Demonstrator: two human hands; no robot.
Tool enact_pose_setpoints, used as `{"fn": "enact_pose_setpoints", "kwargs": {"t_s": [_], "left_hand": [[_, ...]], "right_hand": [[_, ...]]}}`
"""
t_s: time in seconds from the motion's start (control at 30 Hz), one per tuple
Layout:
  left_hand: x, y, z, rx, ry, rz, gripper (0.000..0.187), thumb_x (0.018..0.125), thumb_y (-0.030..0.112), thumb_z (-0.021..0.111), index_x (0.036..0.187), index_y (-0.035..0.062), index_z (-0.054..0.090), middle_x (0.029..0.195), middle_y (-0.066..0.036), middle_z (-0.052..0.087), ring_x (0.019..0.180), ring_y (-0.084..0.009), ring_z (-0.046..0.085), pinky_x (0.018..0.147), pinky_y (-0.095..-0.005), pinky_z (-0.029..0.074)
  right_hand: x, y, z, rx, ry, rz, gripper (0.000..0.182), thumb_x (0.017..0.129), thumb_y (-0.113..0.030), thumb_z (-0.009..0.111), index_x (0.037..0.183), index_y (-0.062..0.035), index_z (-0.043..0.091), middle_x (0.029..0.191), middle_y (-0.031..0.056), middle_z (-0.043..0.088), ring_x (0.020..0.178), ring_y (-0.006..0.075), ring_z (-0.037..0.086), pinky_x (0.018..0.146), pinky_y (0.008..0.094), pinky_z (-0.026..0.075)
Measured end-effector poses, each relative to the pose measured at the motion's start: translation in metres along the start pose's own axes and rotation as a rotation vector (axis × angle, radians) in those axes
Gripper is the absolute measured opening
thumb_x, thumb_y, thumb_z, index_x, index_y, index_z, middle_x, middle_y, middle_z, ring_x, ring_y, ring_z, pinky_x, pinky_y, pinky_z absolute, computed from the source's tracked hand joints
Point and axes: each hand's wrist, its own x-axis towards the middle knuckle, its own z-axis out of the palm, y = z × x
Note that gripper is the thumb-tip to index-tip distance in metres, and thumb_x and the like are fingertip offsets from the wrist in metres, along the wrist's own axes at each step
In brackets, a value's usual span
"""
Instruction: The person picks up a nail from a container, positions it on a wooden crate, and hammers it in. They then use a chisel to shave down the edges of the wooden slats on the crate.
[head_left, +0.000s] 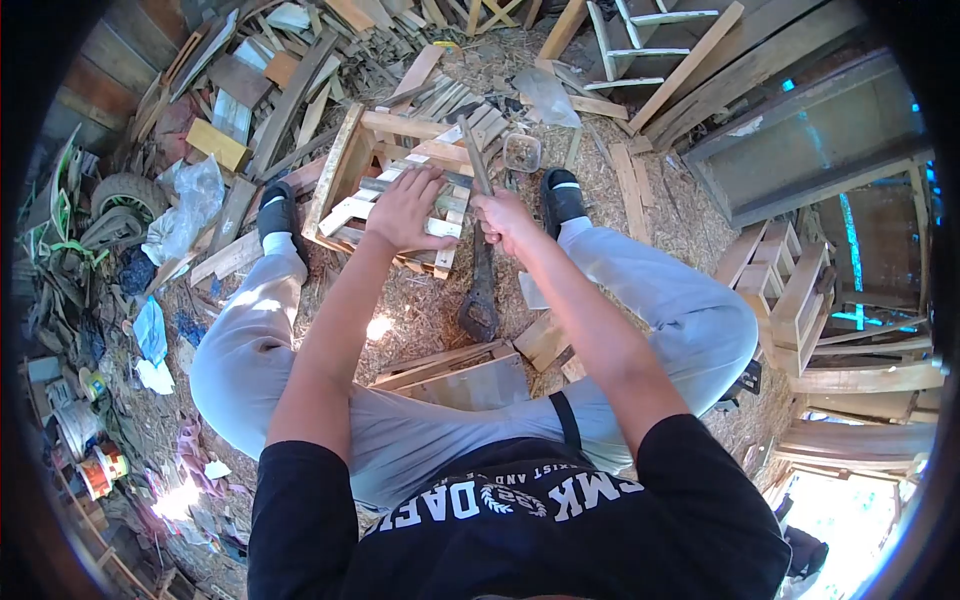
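Note:
My left hand (pixel 408 208) lies flat with fingers spread on the pale slats of a small wooden crate (pixel 337 172). Under its fingers runs a darker, narrow strip that crosses the slats. At the crate's right side, my right hand (pixel 506 218) is closed round a long wooden stick (pixel 474 152), which points away from me. Just below that hand, a handsaw (pixel 479 312) rests on the sawdust with its handle toward me.
Between my feet, a clear plastic tub (pixel 522 152) sits beyond the crate. Boards (pixel 470 380) lie close in front of me. Scrap wood (pixel 290 110) is heaped at the back left, and wooden frames (pixel 790 290) stand at right. A tire (pixel 128 195) lies far left.

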Motion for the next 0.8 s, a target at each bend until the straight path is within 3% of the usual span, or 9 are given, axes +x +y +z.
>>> {"fn": "enact_pose_setpoints", "kwargs": {"t_s": [0.13,0.33,0.4,0.43,0.5,0.67,0.7,0.73,0.8], "left_hand": [[-0.002,0.001,0.000,-0.022,-0.006,0.003,0.110,0.079,0.084,0.073,0.149,0.0005,0.056,0.159,-0.020,0.051,0.147,-0.0412,0.050,0.127,-0.0534,0.039],[-0.005,-0.002,-0.002,-0.100,0.019,0.016,0.105,0.088,0.083,0.067,0.158,0.0074,0.050,0.163,-0.024,0.047,0.151,-0.0483,0.045,0.127,-0.0601,0.036],[-0.007,-0.001,-0.004,-0.162,0.040,-0.032,0.109,0.088,0.083,0.067,0.162,0.0067,0.047,0.166,-0.023,0.043,0.153,-0.0485,0.042,0.130,-0.0599,0.033],[-0.010,0.001,-0.005,-0.148,0.020,-0.042,0.107,0.089,0.081,0.067,0.162,0.0055,0.048,0.165,-0.024,0.044,0.152,-0.0489,0.042,0.129,-0.0609,0.033],[-0.016,0.002,-0.008,-0.161,0.013,-0.044,0.107,0.089,0.081,0.067,0.162,0.0052,0.048,0.165,-0.025,0.045,0.152,-0.0495,0.042,0.129,-0.0611,0.033],[-0.007,0.001,-0.006,-0.132,0.004,-0.085,0.102,0.093,0.077,0.064,0.162,0.0042,0.048,0.164,-0.027,0.044,0.152,-0.0518,0.042,0.129,-0.0614,0.032],[0.005,0.013,-0.010,-0.149,0.083,-0.125,0.084,0.098,0.062,0.070,0.156,0.0038,0.053,0.158,-0.027,0.050,0.149,-0.0514,0.045,0.127,-0.0622,0.033],[0.023,0.022,-0.012,-0.152,0.066,-0.120,0.084,0.098,0.062,0.070,0.156,0.0038,0.053,0.158,-0.027,0.050,0.149,-0.0514,0.045,0.127,-0.0622,0.033],[0.058,0.040,-0.018,-0.192,0.082,-0.148,0.063,0.100,0.034,0.075,0.151,0.0024,0.058,0.154,-0.024,0.056,0.144,-0.0471,0.051,0.122,-0.0579,0.038]], "right_hand": [[-0.009,-0.025,-0.037,-0.154,-0.057,-0.065,0.038,0.103,-0.015,0.068,0.141,-0.0140,0.069,0.066,-0.0064,0.039,0.045,0.0088,0.035,0.039,0.0312,0.025],[-0.027,-0.103,-0.117,-0.387,-0.009,-0.180,0.023,0.106,-0.028,0.067,0.120,-0.0153,0.081,0.064,-0.0048,0.042,0.044,0.0102,0.034,0.039,0.0327,0.027],[-0.030,-0.120,-0.144,-0.722,0.189,-0.340,0.030,0.105,-0.036,0.069,0.115,-0.0100,0.081,0.067,0.0028,0.057,0.049,0.0170,0.048,0.045,0.0388,0.038],[-0.022,-0.123,-0.160,-0.696,0.197,-0.340,0.030,0.105,-0.036,0.069,0.115,-0.0100,0.081,0.067,0.0028,0.057,0.049,0.0170,0.048,0.045,0.0388,0.038],[-0.004,-0.129,-0.189,-0.879,0.192,-0.639,0.039,0.103,-0.040,0.069,0.113,-0.0028,0.079,0.076,0.0109,0.069,0.062,0.0238,0.063,0.060,0.0433,0.049],[-0.003,-0.161,-0.220,-0.939,0.118,-0.518,0.044,0.101,-0.041,0.069,0.112,0.0006,0.078,0.087,0.0174,0.075,0.081,0.0321,0.071,0.077,0.0472,0.054],[0.011,-0.156,-0.228,-0.923,0.127,-0.579,0.045,0.101,-0.042,0.068,0.112,0.0006,0.078,0.088,0.0182,0.076,0.082,0.0337,0.072,0.078,0.0480,0.054],[0.025,-0.151,-0.235,-0.909,0.136,-0.638,0.045,0.101,-0.042,0.068,0.112,0.0005,0.078,0.090,0.0189,0.076,0.084,0.0353,0.072,0.079,0.0488,0.054],[0.045,-0.135,-0.236,-0.829,0.172,-0.632,0.042,0.102,-0.040,0.069,0.113,-0.0007,0.078,0.090,0.0186,0.076,0.084,0.0343,0.073,0.079,0.0480,0.055]]}}
